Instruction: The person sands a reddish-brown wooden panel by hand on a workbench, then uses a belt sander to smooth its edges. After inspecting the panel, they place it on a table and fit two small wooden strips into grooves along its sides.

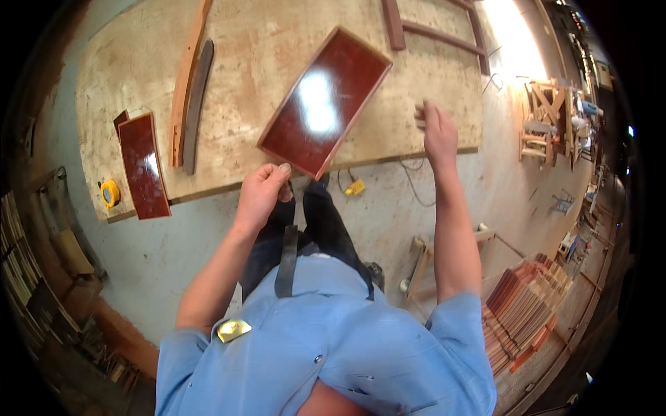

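A glossy dark-red wooden panel with a lighter rim (347,90) lies slanted on the plywood worktable (243,90). My left hand (263,194) is at the table's front edge, beside the panel's near end. Its thumb and fingers are pinched together; what they hold, if anything, does not show. To the right of the panel, my right hand (438,132) is raised over the table with its fingers apart and nothing in it. A second, narrower red panel (144,166) lies at the left, partly over another dark-red piece (121,119).
Two long wooden strips, one reddish (186,83) and one dark (198,104), lie left of centre. A yellow tape measure (109,193) sits at the left corner. A brown frame (440,33) is at the back. Stacked boards (527,305) stand right; a yellow socket (354,187) is on the floor.
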A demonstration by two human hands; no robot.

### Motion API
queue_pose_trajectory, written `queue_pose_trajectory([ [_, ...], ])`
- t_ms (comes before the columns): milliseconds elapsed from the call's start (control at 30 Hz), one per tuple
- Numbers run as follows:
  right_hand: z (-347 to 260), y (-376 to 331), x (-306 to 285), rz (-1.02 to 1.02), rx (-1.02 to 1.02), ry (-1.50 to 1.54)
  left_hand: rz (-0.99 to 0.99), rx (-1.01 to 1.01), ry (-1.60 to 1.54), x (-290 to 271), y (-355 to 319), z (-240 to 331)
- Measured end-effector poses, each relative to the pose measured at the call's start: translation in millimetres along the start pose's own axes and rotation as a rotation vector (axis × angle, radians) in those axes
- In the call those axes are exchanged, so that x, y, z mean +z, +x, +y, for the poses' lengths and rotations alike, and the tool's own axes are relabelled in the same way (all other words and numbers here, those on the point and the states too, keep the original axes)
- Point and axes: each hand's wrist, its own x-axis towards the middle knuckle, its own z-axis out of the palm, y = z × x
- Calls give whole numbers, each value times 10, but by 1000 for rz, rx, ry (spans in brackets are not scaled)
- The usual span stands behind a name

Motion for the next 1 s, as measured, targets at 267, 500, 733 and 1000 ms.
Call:
queue_pose_trajectory([
  [267,2294,-2833,-668,-250,452,-400,14,-133,37,-88,-72,-304],
  [500,3010,-3711,-1063,-203,1055,70,96,-161,321,3,-229,-904],
  [733,3350,-3358,-1905,-43,348,-208,97,-254,512,613,-533,-1779],
  [1000,3862,-3415,-3342,106,591,-23,-201,-53,950,2899,-577,-2299],
])
